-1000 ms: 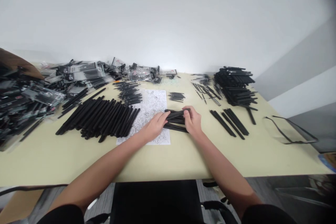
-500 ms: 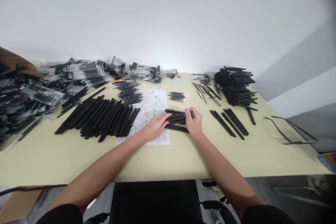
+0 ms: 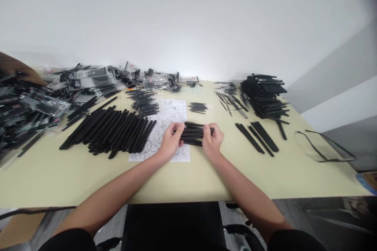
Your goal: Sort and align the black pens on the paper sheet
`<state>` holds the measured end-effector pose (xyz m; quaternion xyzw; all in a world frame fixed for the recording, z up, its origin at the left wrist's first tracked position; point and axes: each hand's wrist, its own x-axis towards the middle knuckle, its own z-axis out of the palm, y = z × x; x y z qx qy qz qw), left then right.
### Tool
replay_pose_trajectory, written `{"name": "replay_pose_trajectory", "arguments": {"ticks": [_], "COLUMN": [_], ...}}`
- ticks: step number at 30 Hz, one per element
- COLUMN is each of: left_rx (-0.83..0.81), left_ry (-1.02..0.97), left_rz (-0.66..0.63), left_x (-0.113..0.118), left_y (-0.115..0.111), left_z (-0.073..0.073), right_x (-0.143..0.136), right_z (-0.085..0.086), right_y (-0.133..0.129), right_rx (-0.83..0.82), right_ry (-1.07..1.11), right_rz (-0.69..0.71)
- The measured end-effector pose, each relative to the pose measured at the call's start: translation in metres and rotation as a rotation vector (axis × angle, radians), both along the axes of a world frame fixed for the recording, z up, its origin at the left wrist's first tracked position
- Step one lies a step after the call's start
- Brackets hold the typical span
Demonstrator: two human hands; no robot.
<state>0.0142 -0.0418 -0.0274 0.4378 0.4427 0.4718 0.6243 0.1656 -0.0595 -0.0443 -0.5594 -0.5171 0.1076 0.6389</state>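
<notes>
Between my hands is a bundle of slim black pen-like sticks (image 3: 192, 133), lying crosswise over the right side of a printed white sheet (image 3: 175, 110). My left hand (image 3: 171, 139) is closed round the bundle's left end, thumb on top. At the right end my right hand (image 3: 212, 138) grips it, with the thumb over the sticks and the fingers behind. Some sticks below look apart from the main bundle. Left of the sheet lies a large heap of thicker black tubes (image 3: 108, 131). Beyond my hands is a small pile of short black pieces (image 3: 198, 107).
Packaged black items (image 3: 91, 76) are heaped at the back left. Thin black sticks (image 3: 143, 102) lie behind the tubes. To the right are several separate tubes (image 3: 265, 136), a tall stack of black sticks (image 3: 263, 96), loose thin rods (image 3: 232, 102) and eyeglasses (image 3: 321, 153).
My left hand has gone from resting with stretched fingers on the bundle to gripping its end, thumb on top. My right hand has shifted slightly left and down.
</notes>
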Motion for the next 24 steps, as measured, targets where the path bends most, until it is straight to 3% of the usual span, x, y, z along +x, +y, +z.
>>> {"name": "replay_pose_trajectory", "arguments": {"ticks": [3, 7, 16, 20, 24], "left_rx": [-0.040, -0.011, 0.203, 0.158, 0.087], "left_ry": [0.009, 0.052, 0.228, 0.190, 0.141], "left_rz": [0.041, -0.011, 0.055, -0.041, -0.188], "left_x": [0.000, -0.005, -0.023, -0.028, -0.027], "left_y": [0.001, 0.006, 0.027, 0.030, 0.028], "left_z": [-0.002, -0.001, 0.002, 0.005, 0.005], "right_x": [-0.003, -0.005, 0.000, 0.008, 0.015], "right_z": [-0.003, -0.005, 0.005, 0.006, 0.009], "right_y": [-0.002, -0.003, 0.000, 0.006, 0.011], "right_rx": [0.038, 0.018, -0.255, -0.359, -0.376], "right_ry": [-0.036, -0.049, 0.120, 0.361, 0.508], "right_rz": [0.036, 0.075, 0.289, 0.433, 0.446]}}
